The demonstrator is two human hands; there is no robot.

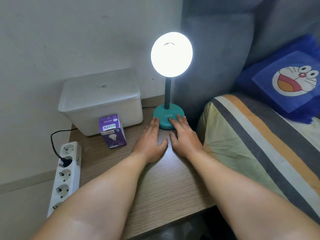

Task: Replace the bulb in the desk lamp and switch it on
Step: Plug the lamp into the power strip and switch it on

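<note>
A teal desk lamp stands at the back of the wooden table (155, 184); its base (162, 111) is marked ATN and its head (171, 54) glows bright white, facing me. My left hand (150, 141) lies flat on the table with its fingertips touching the base's left side. My right hand (183, 137) lies flat too, and one finger rests on the dark switch at the front of the base. Neither hand holds anything. A purple Ecolink bulb box (112, 131) stands upright to the left of my left hand.
A white lidded plastic bin (102, 101) sits at the back left against the wall. A white power strip (65, 174) with one black plug in it lies off the table's left edge. A bed with a striped pillow (251, 144) and a blue cartoon cushion (290, 84) borders the right.
</note>
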